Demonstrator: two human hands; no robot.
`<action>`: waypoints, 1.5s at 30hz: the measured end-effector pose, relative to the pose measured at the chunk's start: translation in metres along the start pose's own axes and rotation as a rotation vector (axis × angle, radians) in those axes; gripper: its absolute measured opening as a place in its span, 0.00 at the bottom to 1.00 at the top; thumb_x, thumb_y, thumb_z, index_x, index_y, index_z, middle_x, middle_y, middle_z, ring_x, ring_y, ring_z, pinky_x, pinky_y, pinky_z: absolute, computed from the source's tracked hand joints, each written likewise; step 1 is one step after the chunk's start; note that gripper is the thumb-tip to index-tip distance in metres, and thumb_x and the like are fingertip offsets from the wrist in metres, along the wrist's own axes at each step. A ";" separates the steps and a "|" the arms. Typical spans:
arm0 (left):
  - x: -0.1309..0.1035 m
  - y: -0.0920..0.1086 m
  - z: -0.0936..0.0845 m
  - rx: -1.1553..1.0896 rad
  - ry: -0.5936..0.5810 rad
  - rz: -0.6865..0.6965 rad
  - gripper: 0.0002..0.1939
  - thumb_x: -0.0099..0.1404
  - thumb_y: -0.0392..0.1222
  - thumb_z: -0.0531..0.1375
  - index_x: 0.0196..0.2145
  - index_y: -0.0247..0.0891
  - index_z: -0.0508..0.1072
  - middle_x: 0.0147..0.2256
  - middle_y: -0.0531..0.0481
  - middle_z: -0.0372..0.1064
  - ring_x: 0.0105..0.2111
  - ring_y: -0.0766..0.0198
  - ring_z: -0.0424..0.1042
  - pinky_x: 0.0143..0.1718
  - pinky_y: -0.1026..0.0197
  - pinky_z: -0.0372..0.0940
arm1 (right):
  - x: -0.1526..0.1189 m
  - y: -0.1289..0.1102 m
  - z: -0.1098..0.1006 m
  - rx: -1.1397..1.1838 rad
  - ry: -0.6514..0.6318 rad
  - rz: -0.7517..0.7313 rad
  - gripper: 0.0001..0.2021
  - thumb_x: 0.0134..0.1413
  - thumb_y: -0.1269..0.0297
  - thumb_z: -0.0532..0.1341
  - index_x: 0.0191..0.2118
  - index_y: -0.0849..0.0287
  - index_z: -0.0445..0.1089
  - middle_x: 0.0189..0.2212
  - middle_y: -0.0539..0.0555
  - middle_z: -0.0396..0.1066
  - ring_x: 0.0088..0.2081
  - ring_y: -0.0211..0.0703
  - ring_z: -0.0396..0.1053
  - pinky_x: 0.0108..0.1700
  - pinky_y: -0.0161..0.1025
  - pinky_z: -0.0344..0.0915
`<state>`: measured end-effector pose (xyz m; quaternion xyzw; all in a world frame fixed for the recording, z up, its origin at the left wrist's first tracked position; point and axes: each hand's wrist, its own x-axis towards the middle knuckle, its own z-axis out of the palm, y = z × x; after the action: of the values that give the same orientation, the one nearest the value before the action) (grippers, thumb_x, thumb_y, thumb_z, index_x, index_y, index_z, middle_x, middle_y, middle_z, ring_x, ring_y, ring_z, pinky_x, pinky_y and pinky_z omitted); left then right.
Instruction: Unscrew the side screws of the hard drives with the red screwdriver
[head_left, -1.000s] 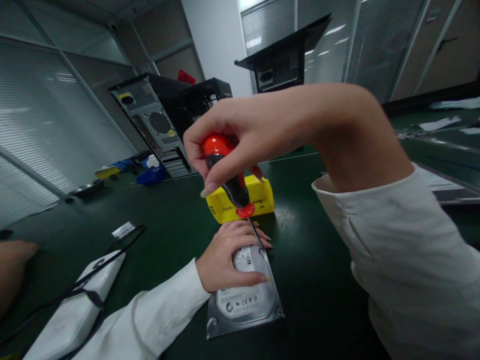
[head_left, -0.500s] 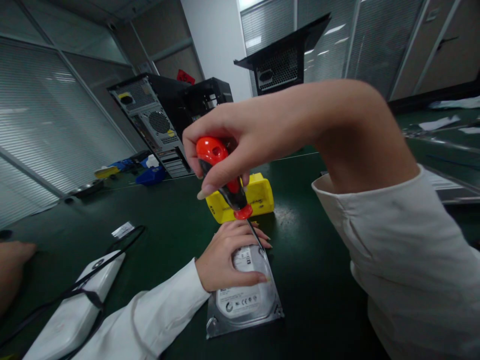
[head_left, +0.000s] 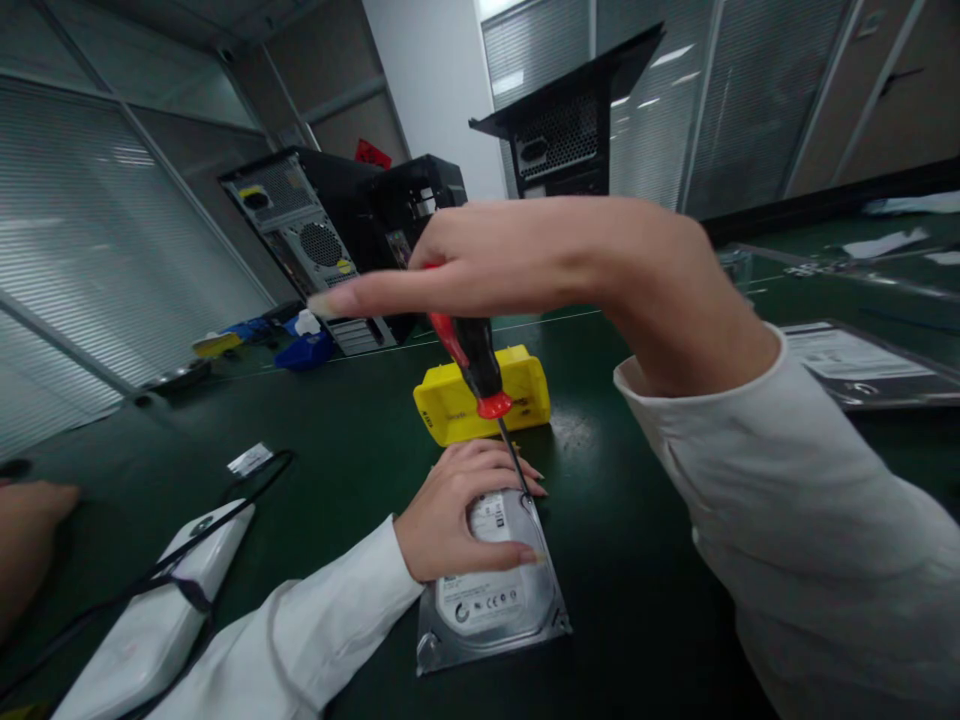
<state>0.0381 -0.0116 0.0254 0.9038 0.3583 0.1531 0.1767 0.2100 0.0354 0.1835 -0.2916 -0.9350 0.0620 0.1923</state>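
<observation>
A silver hard drive point(head_left: 487, 630) with a white label lies flat on the dark green table. My left hand point(head_left: 469, 520) holds it down, thumb across the label and fingers over the far end. Above it, my right hand point(head_left: 510, 260) has its palm over the top of a red and black screwdriver point(head_left: 480, 365), the thumb stretched out to the left. The other fingers are mostly hidden behind the hand. The screwdriver slants down, its tip at the drive's far right corner beside my left fingertips. Just behind the drive stands a yellow bin point(head_left: 442, 400).
At left, a white power bank point(head_left: 142, 640) with a black cord lies near another person's hand point(head_left: 34, 530). Computer cases point(head_left: 322, 240) stand at the back, with a blue bin point(head_left: 304, 352) beside them. A labelled dark drive point(head_left: 862, 365) lies at right.
My right hand has turned over the screwdriver handle, its thumb swinging out to the left and its wrist lowering. The screwdriver stands a little more upright. My left hand stays on the hard drive.
</observation>
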 end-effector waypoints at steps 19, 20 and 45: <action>-0.003 -0.006 -0.002 -0.010 -0.005 -0.007 0.24 0.49 0.53 0.66 0.43 0.44 0.72 0.48 0.50 0.70 0.52 0.52 0.63 0.54 0.48 0.53 | 0.004 0.000 -0.001 -0.025 -0.092 0.005 0.23 0.55 0.46 0.54 0.40 0.64 0.70 0.26 0.50 0.68 0.23 0.29 0.62 0.24 0.28 0.53; -0.003 -0.006 -0.002 -0.009 -0.006 -0.008 0.24 0.49 0.53 0.67 0.43 0.44 0.72 0.48 0.50 0.70 0.52 0.52 0.63 0.54 0.48 0.53 | 0.003 0.000 -0.002 -0.027 -0.084 0.050 0.24 0.53 0.45 0.55 0.39 0.65 0.70 0.25 0.51 0.68 0.25 0.31 0.63 0.25 0.28 0.54; -0.001 -0.005 -0.001 -0.009 -0.001 -0.004 0.24 0.49 0.53 0.67 0.43 0.44 0.72 0.47 0.51 0.70 0.52 0.53 0.63 0.54 0.49 0.52 | 0.005 0.003 -0.001 -0.037 -0.113 0.211 0.30 0.57 0.43 0.43 0.30 0.66 0.70 0.19 0.56 0.66 0.17 0.36 0.64 0.23 0.34 0.58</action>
<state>0.0334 -0.0088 0.0240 0.9024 0.3593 0.1539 0.1814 0.2087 0.0408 0.1855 -0.3880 -0.9094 0.0810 0.1264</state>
